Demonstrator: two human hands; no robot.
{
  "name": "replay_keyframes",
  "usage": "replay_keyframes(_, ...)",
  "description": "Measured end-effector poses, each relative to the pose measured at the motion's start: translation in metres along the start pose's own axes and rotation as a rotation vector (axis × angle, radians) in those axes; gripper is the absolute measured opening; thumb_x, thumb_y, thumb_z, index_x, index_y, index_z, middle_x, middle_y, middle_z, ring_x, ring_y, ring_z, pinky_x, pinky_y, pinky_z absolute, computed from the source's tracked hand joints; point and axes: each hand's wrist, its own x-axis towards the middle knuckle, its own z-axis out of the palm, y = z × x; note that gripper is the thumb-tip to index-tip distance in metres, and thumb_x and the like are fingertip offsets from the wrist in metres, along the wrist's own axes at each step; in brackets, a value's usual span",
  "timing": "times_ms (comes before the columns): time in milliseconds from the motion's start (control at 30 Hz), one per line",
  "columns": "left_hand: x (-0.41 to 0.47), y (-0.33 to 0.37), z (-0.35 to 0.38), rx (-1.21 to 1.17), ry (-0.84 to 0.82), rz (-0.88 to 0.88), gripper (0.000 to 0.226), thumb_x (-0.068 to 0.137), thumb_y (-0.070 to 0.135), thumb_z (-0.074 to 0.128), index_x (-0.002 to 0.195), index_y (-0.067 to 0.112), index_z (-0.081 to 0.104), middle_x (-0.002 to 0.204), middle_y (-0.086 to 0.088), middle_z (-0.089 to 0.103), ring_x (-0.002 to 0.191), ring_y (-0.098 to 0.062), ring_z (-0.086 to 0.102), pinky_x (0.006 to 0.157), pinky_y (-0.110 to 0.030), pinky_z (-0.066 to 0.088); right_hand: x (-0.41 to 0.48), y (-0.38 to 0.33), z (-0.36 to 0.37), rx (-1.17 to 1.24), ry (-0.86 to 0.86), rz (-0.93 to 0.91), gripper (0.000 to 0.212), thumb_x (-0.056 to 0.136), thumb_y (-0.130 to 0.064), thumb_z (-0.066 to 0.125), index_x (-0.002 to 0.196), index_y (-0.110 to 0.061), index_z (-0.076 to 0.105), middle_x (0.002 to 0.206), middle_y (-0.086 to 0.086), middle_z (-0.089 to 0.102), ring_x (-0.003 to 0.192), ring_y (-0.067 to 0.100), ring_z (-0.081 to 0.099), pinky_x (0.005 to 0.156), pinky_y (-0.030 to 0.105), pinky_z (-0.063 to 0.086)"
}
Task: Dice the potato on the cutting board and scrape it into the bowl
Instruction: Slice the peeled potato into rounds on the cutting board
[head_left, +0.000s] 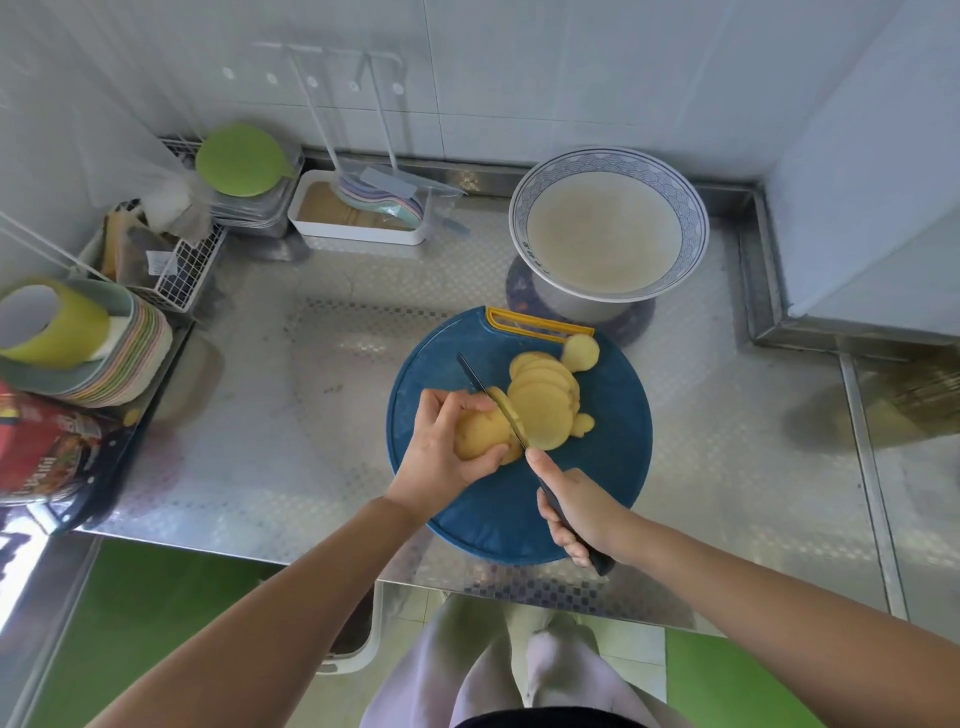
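Here the left hand (441, 447) curls around the uncut end of the potato (480, 434) on the round blue cutting board (613, 457), while the right hand (576, 512) grips the knife (493, 402), its blade set into the potato. Cut slices (543, 397) lie overlapped just beside the blade, and the bowl (608, 228) stands behind the board on the metal counter (291, 415).

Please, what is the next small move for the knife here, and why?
Probably press the knife down through the potato piece that the left hand grips. The blade stands at its cut end, the right hand holds the handle, and the slices lying beside it are not yet diced.
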Motion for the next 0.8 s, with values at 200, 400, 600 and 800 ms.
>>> replay_keyframes(200, -0.005, 0.003, 0.004, 0.000, 0.012, -0.001, 0.045, 0.068, 0.055, 0.066, 0.108, 0.040, 0.050, 0.114, 0.007, 0.036, 0.122, 0.010, 0.034, 0.102, -0.018, 0.033, -0.001, -0.005, -0.004, 0.020, -0.046, 0.049, 0.071, 0.090, -0.078, 0.030, 0.061, -0.013, 0.036, 0.045, 0.004, 0.036, 0.034, 0.017, 0.032, 0.038, 0.023, 0.032)
replay_keyframes(400, 0.002, 0.004, -0.004, -0.050, -0.029, -0.056, 0.048, 0.068, 0.049, 0.074, 0.105, 0.050, 0.043, 0.113, 0.020, 0.033, 0.113, 0.014, 0.034, 0.097, -0.016, 0.037, 0.004, -0.002, -0.002, -0.001, -0.018, 0.004, 0.071, 0.091, -0.076, 0.028, 0.061, -0.012, 0.035, 0.044, 0.003, 0.038, 0.032, 0.016, 0.032, 0.038, 0.023, 0.033)
replay_keyframes(600, 0.001, 0.003, -0.003, -0.038, -0.029, -0.043, 0.046, 0.070, 0.048, 0.074, 0.105, 0.050, 0.044, 0.112, 0.017, 0.033, 0.113, 0.016, 0.034, 0.094, -0.014, 0.036, 0.006, -0.002, -0.001, -0.004, -0.011, 0.013, 0.071, 0.091, -0.076, 0.027, 0.062, -0.012, 0.036, 0.045, 0.004, 0.038, 0.033, 0.016, 0.033, 0.038, 0.023, 0.034)
replay_keyframes(800, -0.005, -0.002, 0.004, 0.014, 0.011, 0.023, 0.048, 0.070, 0.056, 0.066, 0.111, 0.040, 0.048, 0.115, 0.008, 0.035, 0.124, 0.017, 0.030, 0.098, -0.005, 0.030, 0.007, -0.002, -0.001, 0.011, -0.010, 0.033, 0.071, 0.091, -0.077, 0.027, 0.061, -0.013, 0.037, 0.045, 0.004, 0.039, 0.033, 0.016, 0.034, 0.038, 0.023, 0.034)
